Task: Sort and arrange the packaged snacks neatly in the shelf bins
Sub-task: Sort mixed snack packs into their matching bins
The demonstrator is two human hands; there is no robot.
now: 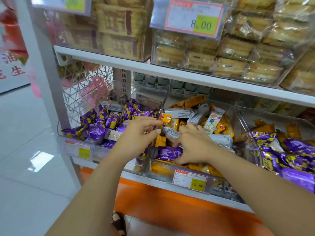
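Observation:
Three clear shelf bins hold small wrapped snacks. The left bin (95,149) is full of purple packets (95,130). Orange packets (190,101) and white packets (179,113) are mixed in the middle bin (163,167). One purple packet (168,153) lies at its front, and my right hand (194,147) is closed around that packet's right end, thumb below and fingers above. My left hand (136,135) hovers over the clear divider (162,106) between the left and middle bins, fingers apart and holding nothing. The right bin (242,123) holds purple and orange packets.
A white shelf board (170,74) runs above, carrying clear boxes of biscuits (238,53) and a price tag (192,17). A white upright post (51,82) stands at left beside tiled floor. Below the bins are an orange base (170,206) and my sandalled foot (119,222).

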